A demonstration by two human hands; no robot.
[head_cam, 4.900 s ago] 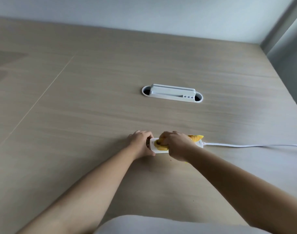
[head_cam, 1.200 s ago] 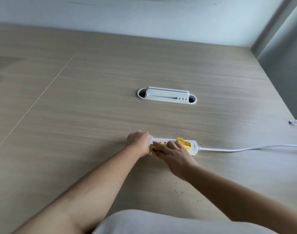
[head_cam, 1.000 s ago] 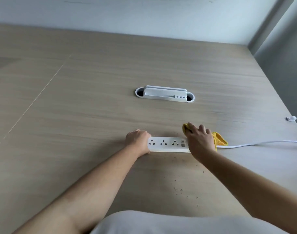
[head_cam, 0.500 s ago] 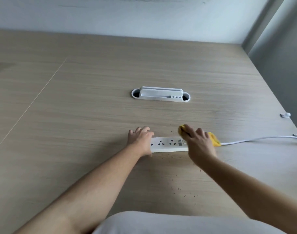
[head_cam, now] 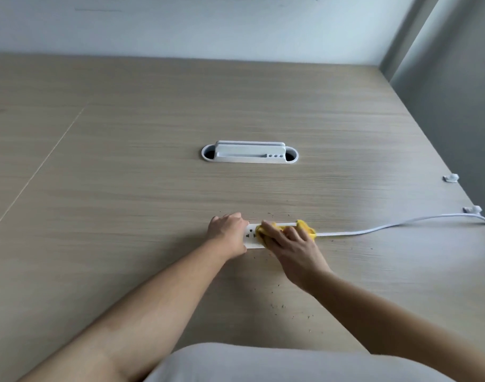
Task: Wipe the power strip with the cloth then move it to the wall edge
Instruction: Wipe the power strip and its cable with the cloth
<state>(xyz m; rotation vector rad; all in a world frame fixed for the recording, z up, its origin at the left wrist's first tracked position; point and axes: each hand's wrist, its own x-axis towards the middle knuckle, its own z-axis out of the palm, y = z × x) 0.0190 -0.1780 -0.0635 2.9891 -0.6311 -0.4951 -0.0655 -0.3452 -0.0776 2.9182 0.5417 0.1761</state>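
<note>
A white power strip [head_cam: 251, 236] lies flat on the wooden desk [head_cam: 125, 188], near its front middle. My left hand [head_cam: 228, 235] grips the strip's left end. My right hand [head_cam: 290, 245] presses a yellow cloth [head_cam: 306, 228] onto the top of the strip and covers most of it; only one socket shows between the hands. The strip's white cable [head_cam: 387, 227] runs off to the right edge of the desk.
A white cable grommet with slots [head_cam: 249, 152] is set into the desk further back. The wall [head_cam: 208, 26] runs along the far edge. Small white cable clips [head_cam: 451, 177] sit near the right edge. Dark crumbs [head_cam: 279, 306] are scattered on the desk in front of the strip.
My right hand has slid the cloth left along the strip, from its right end to over its middle. My left hand has stayed on the left end.
</note>
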